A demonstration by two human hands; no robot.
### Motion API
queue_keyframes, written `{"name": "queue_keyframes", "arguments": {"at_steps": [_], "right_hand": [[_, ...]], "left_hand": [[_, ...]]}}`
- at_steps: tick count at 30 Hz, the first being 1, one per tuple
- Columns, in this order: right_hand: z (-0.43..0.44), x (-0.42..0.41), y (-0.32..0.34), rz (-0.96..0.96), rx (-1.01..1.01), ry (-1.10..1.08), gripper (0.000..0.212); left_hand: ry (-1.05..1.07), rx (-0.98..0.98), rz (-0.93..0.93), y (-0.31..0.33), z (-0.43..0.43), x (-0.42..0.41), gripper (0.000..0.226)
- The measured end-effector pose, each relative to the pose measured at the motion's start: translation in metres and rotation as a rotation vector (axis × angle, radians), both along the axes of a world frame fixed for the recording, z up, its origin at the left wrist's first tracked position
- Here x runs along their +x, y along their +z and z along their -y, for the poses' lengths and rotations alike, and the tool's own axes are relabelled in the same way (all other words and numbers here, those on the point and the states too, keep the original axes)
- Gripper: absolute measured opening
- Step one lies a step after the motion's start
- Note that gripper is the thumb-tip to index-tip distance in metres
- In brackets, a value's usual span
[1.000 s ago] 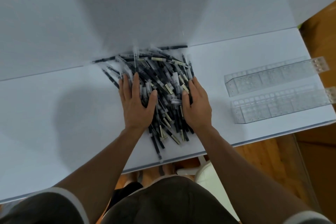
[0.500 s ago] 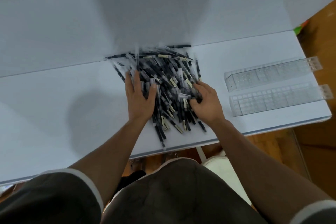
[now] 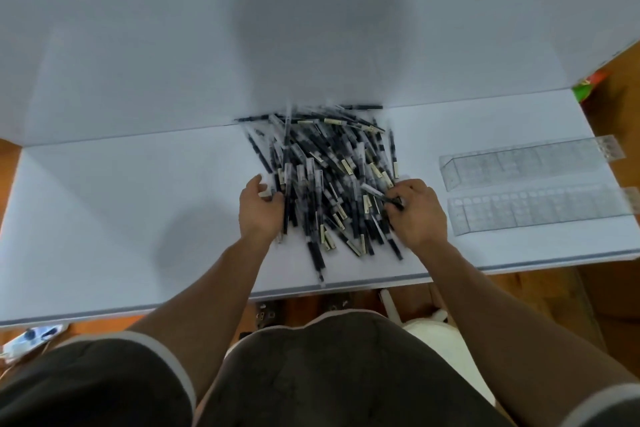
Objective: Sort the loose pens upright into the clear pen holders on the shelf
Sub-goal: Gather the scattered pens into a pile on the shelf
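Observation:
A heap of several black pens (image 3: 329,170) with pale labels lies on the white shelf (image 3: 121,211), against its back wall. My left hand (image 3: 259,211) is at the heap's left edge, fingers curled round a few pens. My right hand (image 3: 415,211) is at the heap's right edge and pinches a black pen between thumb and fingers. Two long clear pen holders lie side by side to the right: the far holder (image 3: 519,166) and the near holder (image 3: 540,210). Both look empty of pens.
The shelf's front edge (image 3: 346,284) runs just below the heap, with one pen reaching close to it. Wooden floor shows below and to the right. A red and green object (image 3: 588,85) sits past the shelf's right end. A white object (image 3: 433,329) is under the shelf.
Both hands went from lying flat on the heap to curling in at its sides. The left hand slid to the left edge and closed on pens; the right hand took up a pen.

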State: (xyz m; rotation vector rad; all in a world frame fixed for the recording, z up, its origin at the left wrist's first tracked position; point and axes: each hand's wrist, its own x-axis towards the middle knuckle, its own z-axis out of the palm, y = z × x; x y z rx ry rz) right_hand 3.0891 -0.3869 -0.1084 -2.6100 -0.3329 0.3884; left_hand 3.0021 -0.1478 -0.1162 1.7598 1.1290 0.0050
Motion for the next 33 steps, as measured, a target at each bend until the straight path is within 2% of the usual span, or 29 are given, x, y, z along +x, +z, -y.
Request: {"name": "queue_keyframes", "arguments": {"at_steps": [6, 12, 17, 19, 22, 27, 33], "right_hand": [[-0.014, -0.005, 0.016, 0.048, 0.140, -0.026, 0.014], [-0.042, -0.018, 0.028, -0.033, 0.286, -0.049, 0.014], [-0.066, -0.036, 0.026, -0.177, 0.220, -0.017, 0.003], [-0.074, -0.044, 0.025, -0.192, 0.188, -0.020, 0.009], [-0.080, -0.051, 0.023, -0.225, 0.166, -0.039, 0.012], [-0.082, -0.061, 0.025, -0.228, 0.164, -0.101, 0.011], [-0.077, -0.076, 0.032, -0.219, 0.123, -0.191, 0.014]], "left_hand": [[-0.012, -0.067, -0.095, -0.003, -0.002, -0.002, 0.045], [0.074, -0.123, 0.051, 0.003, -0.005, -0.011, 0.031], [0.041, -0.150, 0.130, 0.009, -0.007, -0.016, 0.024], [0.023, -0.164, 0.142, 0.011, -0.008, -0.018, 0.022], [-0.041, -0.209, 0.065, 0.012, -0.009, -0.021, 0.022], [-0.202, -0.154, -0.044, 0.009, -0.002, -0.024, 0.032], [-0.235, -0.124, -0.060, 0.008, -0.004, -0.025, 0.021]]}}
